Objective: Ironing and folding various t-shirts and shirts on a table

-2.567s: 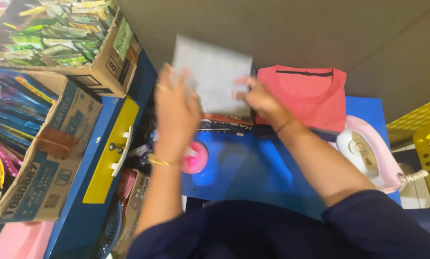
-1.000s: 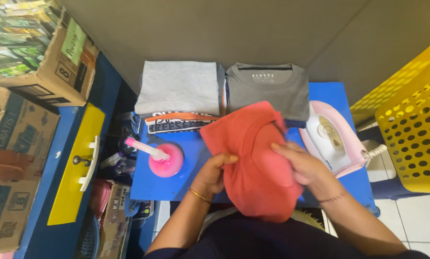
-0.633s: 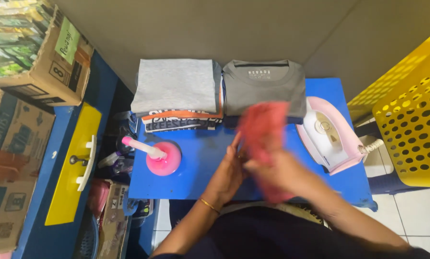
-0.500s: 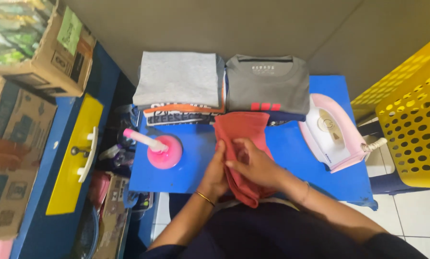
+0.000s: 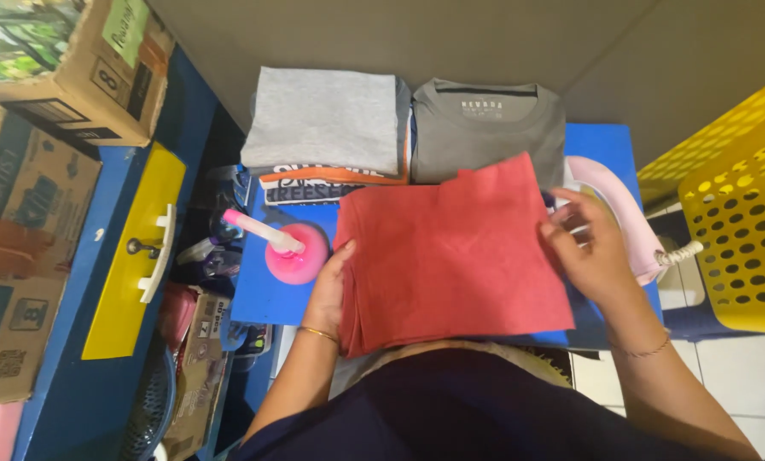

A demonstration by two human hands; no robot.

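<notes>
A folded red garment [image 5: 459, 252] lies flat on the blue table [image 5: 267, 299] in front of me. My left hand [image 5: 331, 286] rests against its left edge, fingers under the folded layers. My right hand [image 5: 587, 248] touches its right edge, fingers spread. Behind it sit a stack of folded shirts topped by a light grey one [image 5: 322, 119] and a folded dark grey shirt [image 5: 485, 128].
A pink spray bottle [image 5: 284, 248] stands left of the red garment. A pink iron [image 5: 621, 213] sits at the right, partly behind my right hand. A yellow perforated basket [image 5: 732, 213] stands far right. Cardboard boxes [image 5: 32, 171] and a yellow panel [image 5: 135, 256] fill the left.
The red garment was held up and folded in my hands; now it lies spread flat on the table with my hands at its two sides.
</notes>
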